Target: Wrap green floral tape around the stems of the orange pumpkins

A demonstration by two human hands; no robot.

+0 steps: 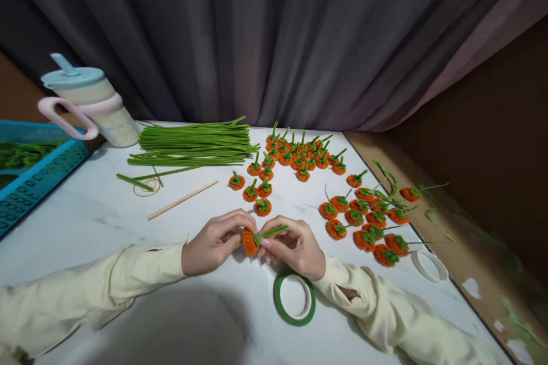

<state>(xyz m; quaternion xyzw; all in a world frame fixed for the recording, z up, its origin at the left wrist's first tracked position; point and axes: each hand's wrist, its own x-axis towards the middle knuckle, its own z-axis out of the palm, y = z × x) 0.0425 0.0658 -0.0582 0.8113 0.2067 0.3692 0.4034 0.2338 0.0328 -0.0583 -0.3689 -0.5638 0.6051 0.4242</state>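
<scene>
Between my hands is a small orange pipe-cleaner pumpkin (249, 243), tipped on its side with its green stem (274, 231) pointing right. My left hand (216, 241) grips the orange body by its left side. The fingers of my right hand (295, 245) pinch at the base of the stem, where a bit of green meets the orange. Just below my right hand a roll of green tape (278, 302) lies flat on the white table (171, 302). Finished-looking pumpkins with upright green stems (262, 207) sit right beyond my hands.
Green pipe cleaners (194, 145) lie in a bundle at the back. Nearer are a wooden stick (182, 200) and a thin wire loop (146, 186). A tumbler (117, 120) and blue basket (47, 182) stand left. More pumpkins (363, 239) and an empty tape ring (429, 266) lie right.
</scene>
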